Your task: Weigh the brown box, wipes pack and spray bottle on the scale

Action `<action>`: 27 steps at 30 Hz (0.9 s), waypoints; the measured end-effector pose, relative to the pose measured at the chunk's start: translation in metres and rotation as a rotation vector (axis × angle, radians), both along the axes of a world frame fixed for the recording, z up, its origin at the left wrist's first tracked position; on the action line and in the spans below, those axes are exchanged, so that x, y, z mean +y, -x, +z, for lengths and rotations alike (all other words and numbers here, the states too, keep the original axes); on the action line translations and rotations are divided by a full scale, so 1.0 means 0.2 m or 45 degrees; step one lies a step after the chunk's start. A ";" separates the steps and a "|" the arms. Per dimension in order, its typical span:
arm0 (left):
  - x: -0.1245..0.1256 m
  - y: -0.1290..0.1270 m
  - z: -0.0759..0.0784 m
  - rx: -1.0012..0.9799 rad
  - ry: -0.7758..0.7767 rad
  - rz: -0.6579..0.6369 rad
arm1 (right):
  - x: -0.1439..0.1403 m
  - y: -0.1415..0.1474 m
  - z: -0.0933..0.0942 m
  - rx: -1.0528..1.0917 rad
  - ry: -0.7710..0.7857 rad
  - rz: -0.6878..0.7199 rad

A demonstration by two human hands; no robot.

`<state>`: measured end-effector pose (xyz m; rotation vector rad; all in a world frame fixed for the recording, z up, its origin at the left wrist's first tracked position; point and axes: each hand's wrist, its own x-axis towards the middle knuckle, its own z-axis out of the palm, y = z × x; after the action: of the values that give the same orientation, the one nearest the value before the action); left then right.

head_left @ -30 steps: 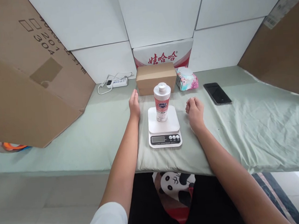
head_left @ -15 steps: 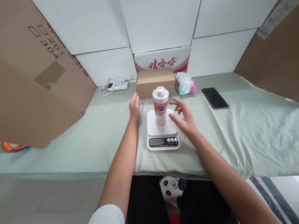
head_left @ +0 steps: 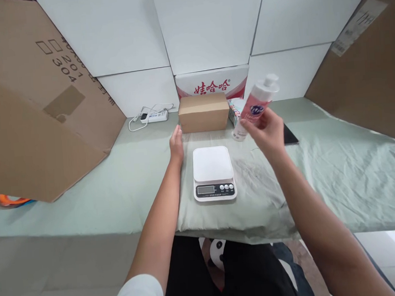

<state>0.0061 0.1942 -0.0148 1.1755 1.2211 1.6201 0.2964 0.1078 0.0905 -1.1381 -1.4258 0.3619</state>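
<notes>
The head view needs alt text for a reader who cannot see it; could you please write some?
The right hand holds a tilted pink bottle in the air, right of a white kitchen scale on a green cloth. The left hand rests flat beside the scale, before a small cardboard box.

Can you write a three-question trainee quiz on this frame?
1. True or false: the bottle stands on the scale.
2. Which hand holds the bottle? A) left hand B) right hand
3. What lies directly behind the scale, by the wall?

Key:
1. False; it is lifted and tilted, right of the scale.
2. B
3. A small cardboard box.
</notes>
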 end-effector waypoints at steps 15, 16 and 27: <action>0.02 0.01 -0.01 -0.005 0.022 -0.004 | 0.32 -0.33 -0.31 -0.072 0.214 -0.426; 0.02 0.01 -0.01 -0.008 0.018 -0.004 | 0.32 -0.33 -0.31 -0.072 0.238 -0.431; 0.04 0.01 -0.02 0.003 0.025 -0.003 | 0.19 -0.21 -0.31 -0.277 -0.240 -0.588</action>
<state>0.0044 0.2028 -0.0184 1.1662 1.2338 1.6018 0.3392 0.1457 0.0288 -1.3355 -1.3003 -0.2236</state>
